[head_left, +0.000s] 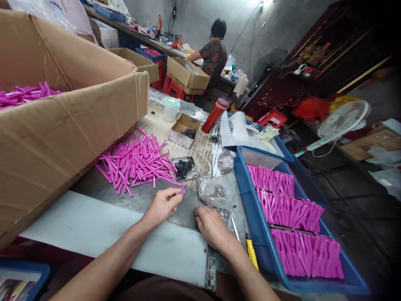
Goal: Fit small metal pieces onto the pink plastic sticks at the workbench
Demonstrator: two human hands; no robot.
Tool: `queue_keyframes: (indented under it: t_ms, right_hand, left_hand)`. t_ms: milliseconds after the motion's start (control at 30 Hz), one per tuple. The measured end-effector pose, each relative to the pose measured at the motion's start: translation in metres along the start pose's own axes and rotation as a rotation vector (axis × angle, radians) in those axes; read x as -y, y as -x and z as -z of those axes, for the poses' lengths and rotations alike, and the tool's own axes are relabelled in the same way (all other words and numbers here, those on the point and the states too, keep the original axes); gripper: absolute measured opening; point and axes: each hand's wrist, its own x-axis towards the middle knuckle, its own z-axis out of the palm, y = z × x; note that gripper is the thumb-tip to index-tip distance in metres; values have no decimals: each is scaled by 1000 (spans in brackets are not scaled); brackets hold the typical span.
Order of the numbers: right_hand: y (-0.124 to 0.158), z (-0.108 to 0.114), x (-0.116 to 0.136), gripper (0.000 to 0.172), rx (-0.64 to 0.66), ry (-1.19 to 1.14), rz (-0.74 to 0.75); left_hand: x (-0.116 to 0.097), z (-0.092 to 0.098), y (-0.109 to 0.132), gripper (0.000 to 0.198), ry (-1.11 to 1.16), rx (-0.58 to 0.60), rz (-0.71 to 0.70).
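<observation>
2 bare hands point(164, 205), bare forearms point(127, 246); dark brown clothing point(159, 289).

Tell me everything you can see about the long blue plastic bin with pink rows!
The long blue bin is rectangular, open on top and looks plastic. It sits at the person's right; the bare right hand is nearest, not touching. Three rows of thin pink pieces stand packed inside, with dark strips between. A pale sheet shows at its far end.

Kinda glossy pink plastic sticks point(138, 161), matt cardboard box point(62, 142), smooth blue plastic bin point(254, 214) by right edge of tabletop point(186, 215)
</observation>
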Motion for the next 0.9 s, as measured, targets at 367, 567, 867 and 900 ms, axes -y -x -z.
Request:
queue_keyframes:
  t_ms: [367, 567, 867, 900]
  right_hand:
    - [0, -1, 0, 13, -204, -338, -52]
    - [-10, -9, 8, 13, -423, -1109, -117]
    - [-22, -11, 33, 15, -580, -1822, -138]
    - [-21, -9, 35, 15, -587, -1874, -129]
  left_hand:
    - [6, -2, 2, 42, -107, -117, -53]
    - [12, 2, 1, 32, -210, -88, -214]
    - [10, -8, 10, 30, -121, -25, -196]
    - [8, -10, 12, 29, -113, -23, -192]
